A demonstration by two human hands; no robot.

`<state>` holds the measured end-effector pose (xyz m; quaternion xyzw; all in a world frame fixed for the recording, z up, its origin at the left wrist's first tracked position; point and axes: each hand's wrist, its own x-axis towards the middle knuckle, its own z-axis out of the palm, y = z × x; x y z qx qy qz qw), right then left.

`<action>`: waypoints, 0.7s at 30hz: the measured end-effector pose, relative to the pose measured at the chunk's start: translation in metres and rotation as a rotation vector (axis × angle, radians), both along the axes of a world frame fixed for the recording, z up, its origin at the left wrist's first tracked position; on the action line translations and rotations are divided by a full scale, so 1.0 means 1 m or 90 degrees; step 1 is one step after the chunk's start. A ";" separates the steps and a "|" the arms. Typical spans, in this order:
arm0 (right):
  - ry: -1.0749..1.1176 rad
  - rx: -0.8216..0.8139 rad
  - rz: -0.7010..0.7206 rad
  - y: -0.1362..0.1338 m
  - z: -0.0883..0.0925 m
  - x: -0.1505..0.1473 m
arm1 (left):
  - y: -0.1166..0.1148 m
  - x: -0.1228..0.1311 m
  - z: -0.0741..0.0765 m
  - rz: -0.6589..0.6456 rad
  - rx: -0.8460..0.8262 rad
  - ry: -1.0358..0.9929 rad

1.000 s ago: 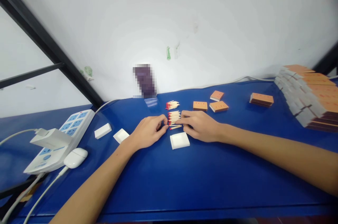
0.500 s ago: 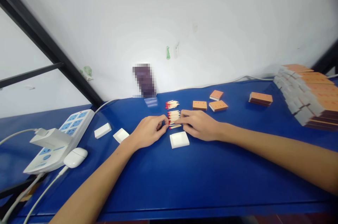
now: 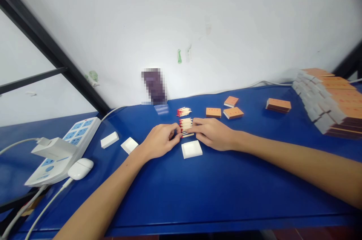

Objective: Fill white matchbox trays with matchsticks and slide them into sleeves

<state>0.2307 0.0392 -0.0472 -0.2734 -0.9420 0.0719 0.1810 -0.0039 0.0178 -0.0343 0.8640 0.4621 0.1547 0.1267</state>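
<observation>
left hand (image 3: 161, 141) and right hand (image 3: 213, 134), each grip nearly closed, squeeze the matches (image 3: 186, 124) between fingertips on the desk (image 3: 215, 191), just beyond the white tray (image 3: 192, 149); uneven pressure could buckle and scatter them.

The left grip (image 3: 160, 142) and right grip (image 3: 213, 134) are bare hands, uncovered from fingertips to wrist. Each runs into a slim, bare arm, with the left forearm (image 3: 107, 198) and right forearm (image 3: 296, 161) unsleeved to the frame's edge.
</observation>
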 end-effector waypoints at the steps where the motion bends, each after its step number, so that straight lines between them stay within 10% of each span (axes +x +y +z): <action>1: 0.001 0.004 0.002 0.000 0.000 0.000 | 0.000 0.000 0.000 -0.002 -0.002 -0.006; 21: 0.026 0.002 0.007 -0.001 0.000 0.001 | 0.000 -0.002 0.000 -0.015 0.001 0.003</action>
